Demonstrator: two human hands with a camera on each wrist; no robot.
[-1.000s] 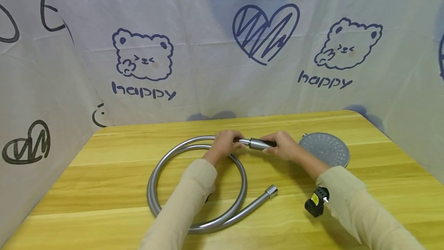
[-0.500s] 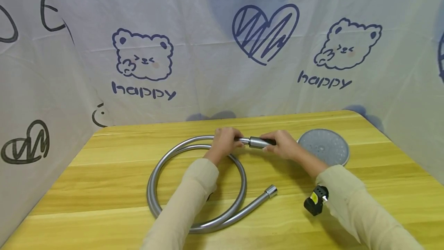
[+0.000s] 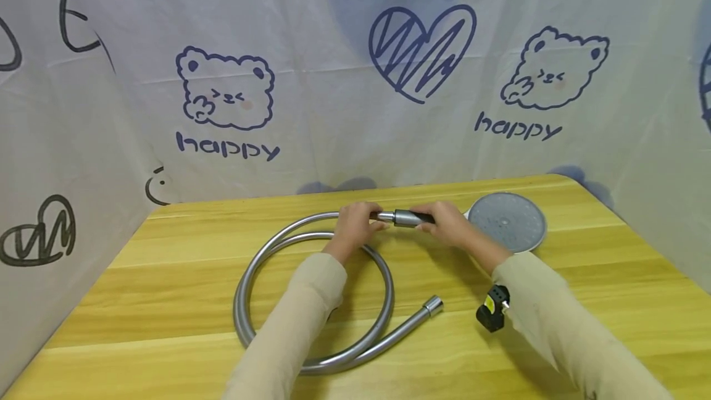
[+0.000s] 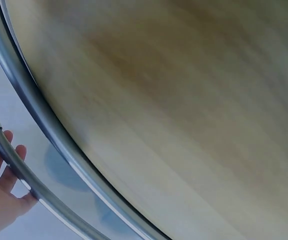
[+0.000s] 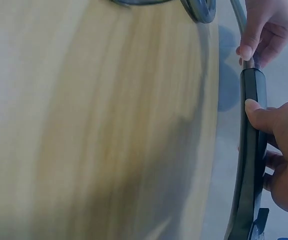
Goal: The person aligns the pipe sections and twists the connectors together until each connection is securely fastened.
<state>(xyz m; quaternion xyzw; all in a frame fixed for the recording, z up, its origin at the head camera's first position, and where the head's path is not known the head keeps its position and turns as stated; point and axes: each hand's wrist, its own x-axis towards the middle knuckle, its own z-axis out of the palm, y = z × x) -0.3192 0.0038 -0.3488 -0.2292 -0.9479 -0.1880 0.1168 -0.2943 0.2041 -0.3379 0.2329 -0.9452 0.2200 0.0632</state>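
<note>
A grey hand shower [image 3: 507, 221] with a round, nozzled face lies toward the right in the head view. My right hand [image 3: 449, 225] grips its silver-and-black handle [image 3: 408, 218], thumb along the near side in the right wrist view. The handle's end meets the metal end of a grey shower hose [image 3: 241, 310]; whether they are threaded together cannot be told. My left hand [image 3: 354, 227] pinches the hose close to that joint. In the left wrist view, fingers [image 4: 8, 177] lie around the hose. The fingers hide part of the hose's end.
The hose lies coiled on the wood-grain table [image 3: 166, 301], its free end with a chrome nut [image 3: 433, 306] pointing right. A white curtain with drawings [image 3: 322, 110] stands behind the table's far edge. A small black camera [image 3: 493, 308] is strapped at the right sleeve.
My right hand and the hand shower have shifted slightly left and away from me, and the shower's face has turned. My left hand has moved a little the same way, still holding the hose.
</note>
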